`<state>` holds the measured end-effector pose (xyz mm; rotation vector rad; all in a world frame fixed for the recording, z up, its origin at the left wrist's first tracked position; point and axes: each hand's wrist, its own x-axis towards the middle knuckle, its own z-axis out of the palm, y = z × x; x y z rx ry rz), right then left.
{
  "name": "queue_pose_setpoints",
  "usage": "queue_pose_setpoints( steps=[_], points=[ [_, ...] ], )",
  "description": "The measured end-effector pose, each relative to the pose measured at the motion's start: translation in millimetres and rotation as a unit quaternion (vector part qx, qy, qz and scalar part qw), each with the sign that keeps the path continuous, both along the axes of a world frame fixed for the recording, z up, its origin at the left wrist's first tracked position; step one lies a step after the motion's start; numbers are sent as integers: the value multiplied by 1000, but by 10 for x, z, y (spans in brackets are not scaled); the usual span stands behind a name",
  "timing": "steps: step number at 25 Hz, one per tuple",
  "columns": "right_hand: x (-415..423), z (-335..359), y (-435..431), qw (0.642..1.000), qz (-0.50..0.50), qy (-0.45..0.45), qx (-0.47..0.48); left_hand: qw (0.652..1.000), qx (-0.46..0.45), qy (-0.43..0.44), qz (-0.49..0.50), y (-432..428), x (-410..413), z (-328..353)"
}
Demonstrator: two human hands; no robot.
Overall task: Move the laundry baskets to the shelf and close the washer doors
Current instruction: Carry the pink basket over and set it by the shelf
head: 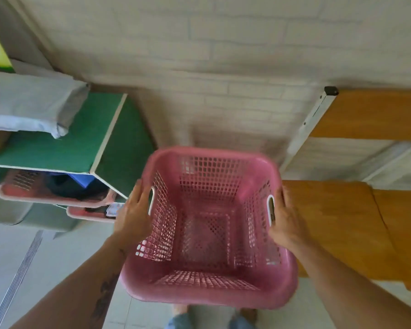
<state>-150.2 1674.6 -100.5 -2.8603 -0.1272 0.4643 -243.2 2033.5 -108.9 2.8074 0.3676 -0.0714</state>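
An empty pink laundry basket (207,290) with perforated walls hangs in the air in front of me, above the floor. My left hand (132,214) grips its left side by the white-edged handle slot. My right hand (285,222) grips the right side by the matching slot. A shelf with wooden boards (337,224) and a white metal frame stands just right of the basket. No washer is in view.
A green shelf unit (81,138) at left holds folded grey fabric (29,105) on top and two more pink baskets (52,188) with clothes below. A white brick wall (223,79) is straight ahead. Pale tiled floor (33,269) lies under me.
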Motion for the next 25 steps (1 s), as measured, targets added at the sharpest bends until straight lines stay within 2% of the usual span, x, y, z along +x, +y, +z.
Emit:
queue_pose_setpoints(
  steps=[3,7,11,15,18,22,25],
  points=[
    [-26,-607,197,999,-13,27,-28,999,-18,24,-16,136,-38,-691],
    [-175,-1262,309,996,-45,68,-25,992,14,107,-64,224,-155,-1390],
    [-222,-1503,332,995,-51,76,-27,995,-22,86,-34,190,-201,-1666],
    [-171,-1209,343,992,-49,114,5,985,-49,163,-4,258,-126,-1470],
    [-193,-740,328,990,-64,120,46,974,-86,208,9,234,100,-949],
    [-403,22,177,983,-117,140,37,977,-136,166,20,-83,331,-69],
    [-618,656,-180,974,-168,139,69,980,-129,141,-64,-528,513,552]
  ],
)
